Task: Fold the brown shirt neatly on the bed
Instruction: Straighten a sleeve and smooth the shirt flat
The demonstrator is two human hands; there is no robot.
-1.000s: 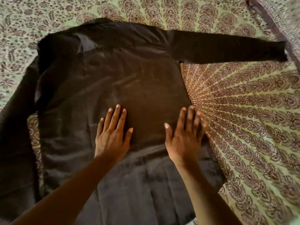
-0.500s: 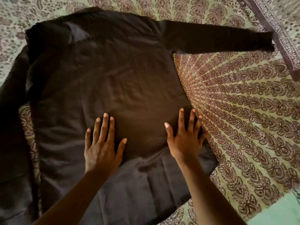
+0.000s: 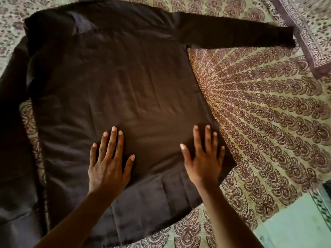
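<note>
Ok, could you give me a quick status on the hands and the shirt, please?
Left hand and right hand flat, fingers spread, nothing gripped. Shirt spread on the bed, unfolded, right sleeve out sideways. Nothing in the way.

I see the patterned bedspread (image 3: 268, 113) bearing the brown shirt (image 3: 116, 86), spread flat across the frame's centre-left.

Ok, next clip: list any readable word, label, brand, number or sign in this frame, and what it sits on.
None can be read in this frame.
Brown shirt: no print or logo; a paler patch near the collar might be a tag, but shows no legible text.
Bed cover: floral pattern only, no lettering.
Left hand and right hand: flat on the shirt, bare, nothing written.
</note>
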